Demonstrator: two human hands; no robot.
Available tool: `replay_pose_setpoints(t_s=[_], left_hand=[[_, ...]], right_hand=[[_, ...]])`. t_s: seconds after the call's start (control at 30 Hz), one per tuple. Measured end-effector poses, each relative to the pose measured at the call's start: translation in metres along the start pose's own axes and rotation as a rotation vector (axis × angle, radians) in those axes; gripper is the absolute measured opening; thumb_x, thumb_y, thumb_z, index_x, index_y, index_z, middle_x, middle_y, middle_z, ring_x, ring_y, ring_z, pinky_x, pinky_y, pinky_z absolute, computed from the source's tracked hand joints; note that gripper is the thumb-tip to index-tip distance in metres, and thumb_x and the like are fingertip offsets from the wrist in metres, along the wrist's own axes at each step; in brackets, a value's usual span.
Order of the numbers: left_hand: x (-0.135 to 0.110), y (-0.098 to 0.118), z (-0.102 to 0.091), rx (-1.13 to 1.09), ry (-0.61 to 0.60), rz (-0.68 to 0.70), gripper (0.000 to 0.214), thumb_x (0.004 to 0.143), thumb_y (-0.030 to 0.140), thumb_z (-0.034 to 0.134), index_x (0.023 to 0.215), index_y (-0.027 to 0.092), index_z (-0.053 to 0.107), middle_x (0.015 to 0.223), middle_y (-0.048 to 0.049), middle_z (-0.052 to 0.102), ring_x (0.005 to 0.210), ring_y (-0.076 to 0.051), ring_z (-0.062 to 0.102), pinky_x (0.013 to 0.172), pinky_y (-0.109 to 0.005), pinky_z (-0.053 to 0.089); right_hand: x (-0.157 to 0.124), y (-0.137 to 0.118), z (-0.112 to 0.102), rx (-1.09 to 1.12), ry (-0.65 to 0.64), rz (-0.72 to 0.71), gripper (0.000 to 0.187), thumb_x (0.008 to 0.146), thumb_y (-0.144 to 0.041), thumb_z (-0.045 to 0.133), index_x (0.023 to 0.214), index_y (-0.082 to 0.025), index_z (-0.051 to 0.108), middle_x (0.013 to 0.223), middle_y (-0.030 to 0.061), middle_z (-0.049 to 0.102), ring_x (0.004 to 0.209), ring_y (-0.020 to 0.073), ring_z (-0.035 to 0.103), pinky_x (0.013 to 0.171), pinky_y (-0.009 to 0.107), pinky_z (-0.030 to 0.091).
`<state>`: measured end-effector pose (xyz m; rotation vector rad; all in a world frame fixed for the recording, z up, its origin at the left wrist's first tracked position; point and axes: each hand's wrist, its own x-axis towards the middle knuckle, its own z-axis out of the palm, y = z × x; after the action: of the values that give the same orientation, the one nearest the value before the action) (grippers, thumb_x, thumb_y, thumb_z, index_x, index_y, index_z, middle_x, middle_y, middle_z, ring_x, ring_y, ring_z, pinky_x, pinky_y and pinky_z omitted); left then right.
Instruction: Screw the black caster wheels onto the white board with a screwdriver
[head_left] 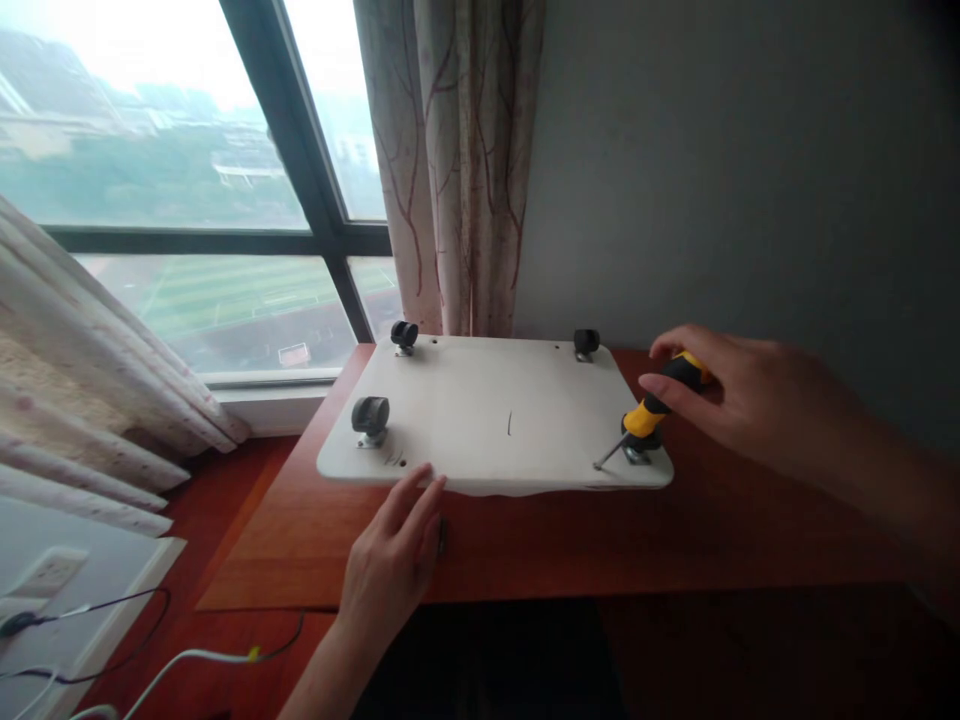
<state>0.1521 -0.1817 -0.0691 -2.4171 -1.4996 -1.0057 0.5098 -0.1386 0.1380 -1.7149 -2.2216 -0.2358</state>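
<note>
The left hand (394, 555) and left forearm (326, 665) are showing bare at lower centre, the right hand (739, 390) and right forearm (855, 445) likewise at right.

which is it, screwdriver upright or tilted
Tilted: the screwdriver slants, its tip down at the white board and its handle higher, off to the right, in the right hand.

The right hand (739, 390) grips a screwdriver (646, 417), tip at four o'clock on the board (480, 405); the left hand (390, 560) touches seven o'clock. Wheels (371, 414) stand at two, four, eight, ten.
</note>
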Motion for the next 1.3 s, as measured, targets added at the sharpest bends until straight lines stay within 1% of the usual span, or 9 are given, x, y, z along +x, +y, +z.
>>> replay_pose_setpoints(t_s=[0.1,0.17,0.4,0.57,0.67,0.83,0.97,1.07,1.3], left_hand=[[-0.003,0.001,0.006,-0.035,0.017,-0.011,0.046,0.098,0.017,0.052,0.143,0.025,0.049,0.143,-0.0122,0.055,0.118,-0.023,0.066,0.092,-0.033,0.06],[-0.003,0.0,0.009,-0.066,0.029,-0.028,0.047,0.098,0.015,0.052,0.144,0.026,0.049,0.143,-0.0117,0.053,0.12,-0.023,0.065,0.094,-0.032,0.06],[-0.007,-0.004,0.014,-0.196,0.019,-0.066,0.049,0.098,0.013,0.049,0.145,0.028,0.048,0.146,-0.0115,0.049,0.127,-0.023,0.06,0.098,-0.035,0.058],[-0.009,-0.005,0.014,-0.236,0.002,-0.078,0.051,0.097,0.012,0.05,0.146,0.028,0.047,0.148,-0.0119,0.047,0.124,-0.024,0.061,0.096,-0.034,0.06],[-0.01,-0.005,0.014,-0.242,-0.004,-0.076,0.053,0.097,0.011,0.05,0.146,0.028,0.047,0.148,-0.0119,0.046,0.124,-0.024,0.061,0.094,-0.033,0.06],[-0.011,-0.005,0.015,-0.253,-0.001,-0.081,0.054,0.097,0.011,0.05,0.147,0.029,0.046,0.149,-0.0122,0.046,0.128,-0.025,0.058,0.095,-0.034,0.06],[-0.011,-0.005,0.015,-0.27,-0.003,-0.092,0.053,0.097,0.011,0.049,0.147,0.028,0.046,0.149,-0.0128,0.045,0.128,-0.025,0.058,0.094,-0.033,0.06],[-0.012,-0.006,0.015,-0.27,-0.008,-0.084,0.052,0.098,0.012,0.048,0.147,0.029,0.046,0.15,-0.013,0.045,0.127,-0.025,0.059,0.094,-0.034,0.06],[-0.013,-0.006,0.016,-0.276,-0.008,-0.083,0.055,0.097,0.01,0.048,0.149,0.029,0.044,0.151,-0.0122,0.043,0.129,-0.024,0.058,0.095,-0.033,0.06]], right_hand=[[-0.002,0.004,-0.007,0.206,-0.112,-0.114,0.037,0.093,-0.041,0.051,0.125,-0.024,0.061,0.117,0.0091,0.071,0.086,0.0239,0.07,0.073,0.036,0.053],[-0.001,0.009,-0.008,0.27,-0.124,-0.144,0.039,0.093,-0.043,0.053,0.127,-0.026,0.062,0.119,0.0083,0.071,0.094,0.0253,0.07,0.078,0.036,0.054],[0.003,0.006,0.005,-0.01,0.063,-0.027,0.042,0.091,-0.054,0.057,0.123,-0.027,0.065,0.106,0.0081,0.074,0.08,0.0265,0.07,0.067,0.036,0.051],[0.002,0.001,-0.003,0.324,-0.157,-0.174,0.052,0.094,-0.038,0.053,0.145,-0.027,0.048,0.128,0.0093,0.067,0.106,0.0258,0.068,0.082,0.037,0.055],[0.004,0.006,-0.003,0.306,-0.12,-0.087,0.044,0.092,-0.042,0.057,0.133,-0.028,0.058,0.115,0.0062,0.072,0.094,0.024,0.071,0.078,0.036,0.055],[0.001,0.008,0.006,-0.007,0.024,-0.002,0.04,0.087,-0.056,0.062,0.114,-0.027,0.066,0.097,0.0061,0.074,0.075,0.0251,0.068,0.067,0.037,0.052],[-0.005,0.008,0.002,0.208,-0.066,-0.126,0.048,0.093,-0.045,0.057,0.137,-0.027,0.053,0.121,0.0087,0.069,0.099,0.0265,0.069,0.079,0.038,0.056],[-0.005,0.01,-0.004,0.356,-0.17,-0.17,0.046,0.095,-0.04,0.054,0.139,-0.028,0.05,0.126,0.0075,0.068,0.107,0.0251,0.068,0.085,0.038,0.056],[-0.004,-0.002,-0.001,-0.148,0.01,-0.023,0.038,0.091,-0.058,0.057,0.116,-0.029,0.062,0.106,0.0075,0.074,0.081,0.0294,0.071,0.067,0.039,0.051]])
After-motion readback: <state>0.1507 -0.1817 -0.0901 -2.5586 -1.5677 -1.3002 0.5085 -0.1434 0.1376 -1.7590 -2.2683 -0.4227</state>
